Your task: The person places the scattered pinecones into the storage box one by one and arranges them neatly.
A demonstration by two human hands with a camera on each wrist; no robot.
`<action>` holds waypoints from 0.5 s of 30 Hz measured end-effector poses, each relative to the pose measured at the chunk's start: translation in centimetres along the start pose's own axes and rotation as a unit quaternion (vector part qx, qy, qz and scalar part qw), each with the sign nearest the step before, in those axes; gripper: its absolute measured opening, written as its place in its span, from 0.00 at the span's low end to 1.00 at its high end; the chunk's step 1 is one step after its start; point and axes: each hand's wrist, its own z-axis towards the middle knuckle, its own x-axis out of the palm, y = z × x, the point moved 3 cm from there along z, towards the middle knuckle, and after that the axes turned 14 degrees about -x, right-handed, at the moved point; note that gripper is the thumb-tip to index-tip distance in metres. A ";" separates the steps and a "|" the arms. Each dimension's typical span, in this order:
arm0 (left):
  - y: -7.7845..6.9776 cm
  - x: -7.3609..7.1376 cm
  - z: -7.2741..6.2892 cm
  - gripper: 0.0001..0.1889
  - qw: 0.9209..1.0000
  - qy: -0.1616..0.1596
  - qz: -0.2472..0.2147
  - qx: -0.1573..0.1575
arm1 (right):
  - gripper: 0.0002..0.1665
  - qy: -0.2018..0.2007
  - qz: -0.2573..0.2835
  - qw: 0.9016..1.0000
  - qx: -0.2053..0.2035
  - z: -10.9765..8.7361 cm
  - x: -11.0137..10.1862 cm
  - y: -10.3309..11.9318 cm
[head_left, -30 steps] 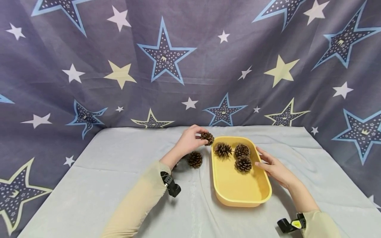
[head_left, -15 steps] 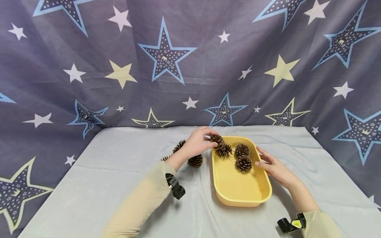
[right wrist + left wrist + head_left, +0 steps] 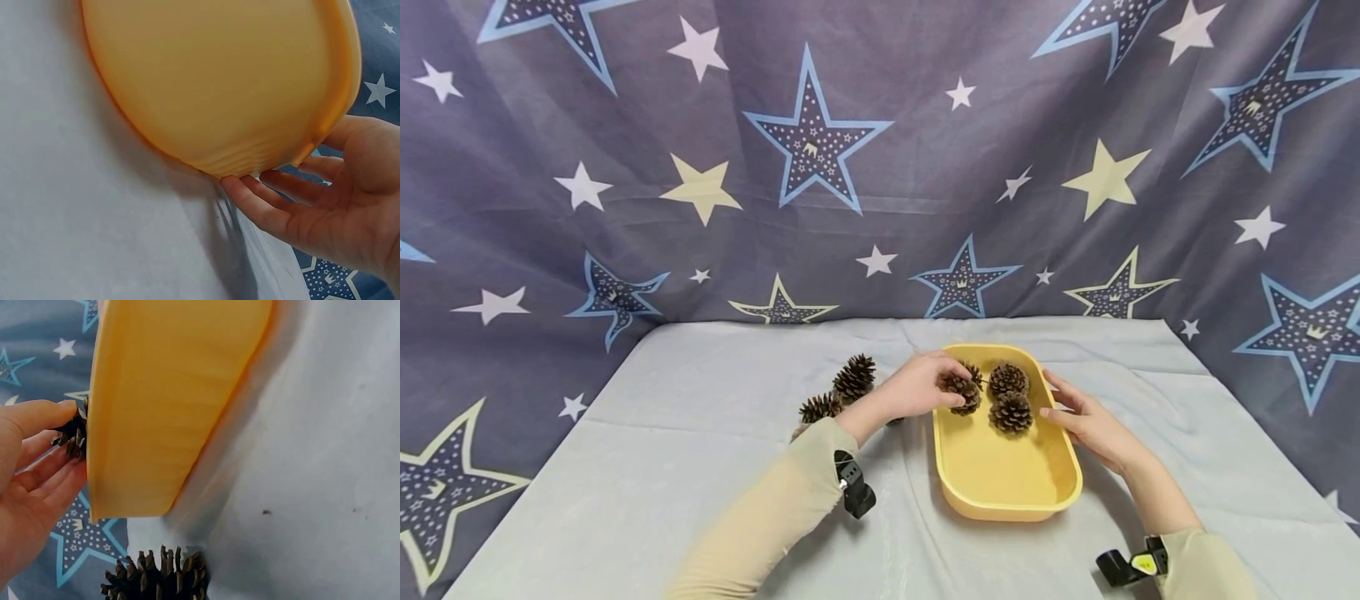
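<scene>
My left hand reaches over the left rim of a yellow plastic bin and pinches a brown pine cone between thumb and fingers. In the left wrist view part of that held pine cone shows beside the bin's rim. Another pine cone lies right behind it, partly hidden. Two more, a rear pine cone and a front pine cone, sit together inside near the right wall. With its thumb over the rim and fingers against the outer wall, my right hand holds the bin's right side.
Left of the bin, an upright pine cone and a nearer pine cone stand on the pale cloth-covered table. Others are mostly hidden by the left forearm. A star-patterned curtain hangs behind the table.
The left hand has carried its pine cone rightward from outside the bin, over the rim, and down beside the cones inside. The right hand and bin have stayed in place.
</scene>
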 end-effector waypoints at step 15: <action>-0.8 1.5 0.3 0.18 0.994 0.022 0.105 0.020 | 0.44 -0.002 0.001 1.000 -0.001 0.0 0.0 -0.2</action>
